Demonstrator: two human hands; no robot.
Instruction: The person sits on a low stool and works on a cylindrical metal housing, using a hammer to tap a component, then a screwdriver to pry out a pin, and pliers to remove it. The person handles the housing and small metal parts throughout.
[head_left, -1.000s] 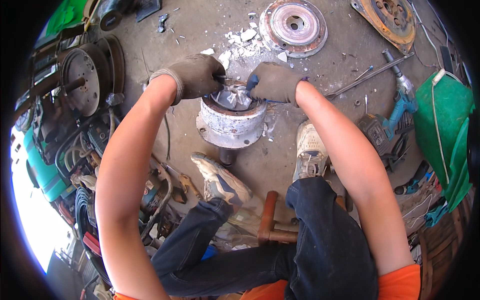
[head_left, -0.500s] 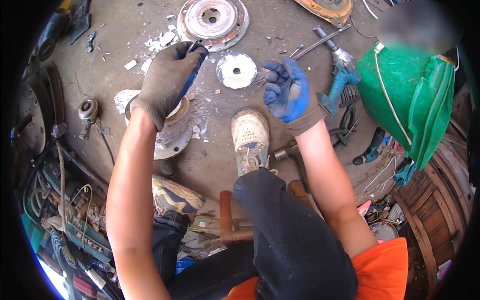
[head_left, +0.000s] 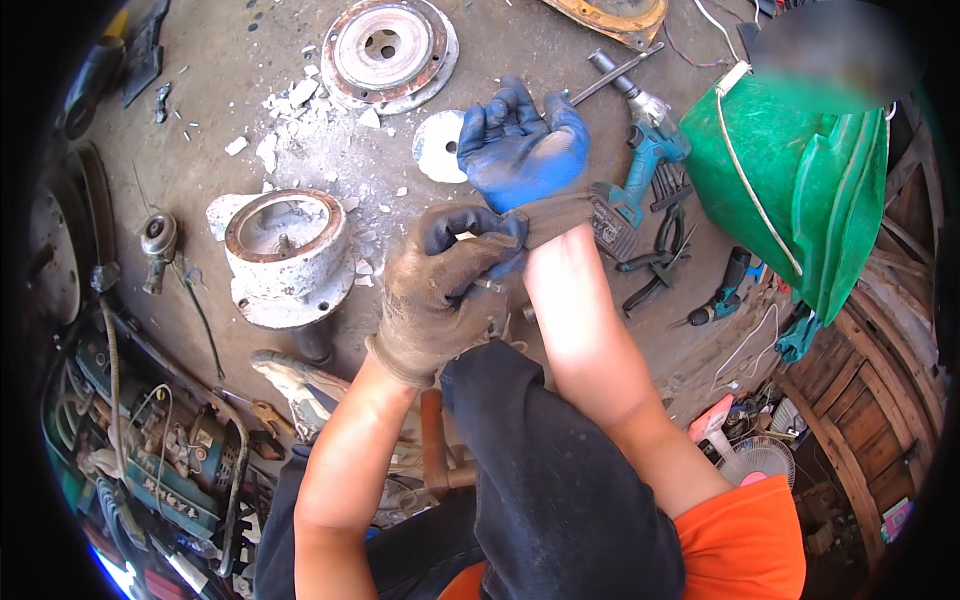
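My left hand (head_left: 440, 280), in a brown glove with blue-coated fingers, is closed on the cuff of the right glove (head_left: 555, 218) and pulls it taut to the side. A small light bit shows by its fingers; I cannot make out what it is. My right hand (head_left: 525, 150), in a matching glove, is turned palm up with its fingers loosely bent and apart, holding nothing. Just behind it lies a flat white disc (head_left: 436, 146) with a centre hole, partly covered by the fingers. To the left stands a white-crusted round metal housing (head_left: 288, 240) with a rusty rim.
A round flanged metal part (head_left: 385, 50) lies at the far side, with white flakes (head_left: 300, 95) scattered beside it. On the right are a teal power tool (head_left: 650, 150), pliers (head_left: 660, 258), a teal drill (head_left: 725, 290) and a green bucket (head_left: 770, 180). Machinery (head_left: 150, 440) crowds the left.
My left hand has come from above the white housing to the right wrist and taken hold of the glove's cuff. My right hand has moved left and up over the disc. The view has shifted.
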